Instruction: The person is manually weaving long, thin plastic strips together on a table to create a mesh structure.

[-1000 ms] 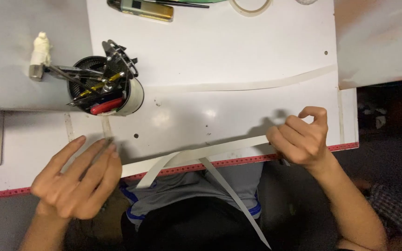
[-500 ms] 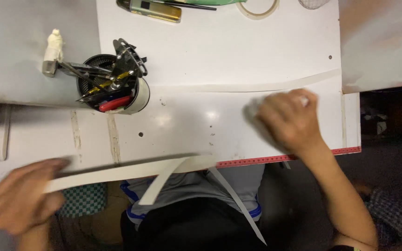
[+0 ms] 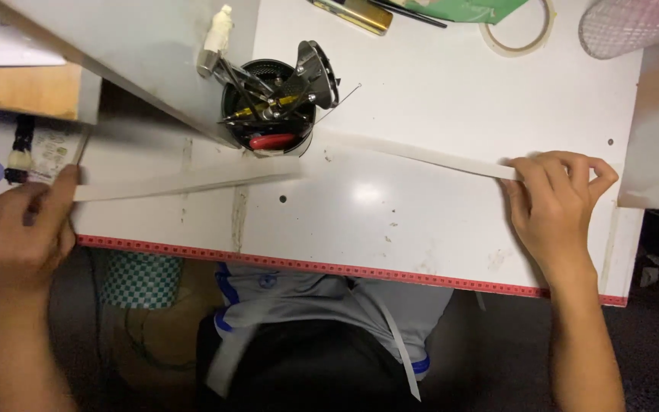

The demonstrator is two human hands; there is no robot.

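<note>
I am pinching the long white strip (image 3: 192, 180) at both ends: my left hand (image 3: 17, 236) past the desk's (image 3: 421, 229) left edge, my right hand (image 3: 554, 202) near its right edge. The strip is stretching across the desk just in front of the black tool cup (image 3: 268, 107), so I am thinking it could catch there and twist, or slip out.

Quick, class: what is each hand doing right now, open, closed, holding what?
Left hand: closed, pinching one end of the white strip.
Right hand: closed, fingers pinching the strip's other end.
</note>
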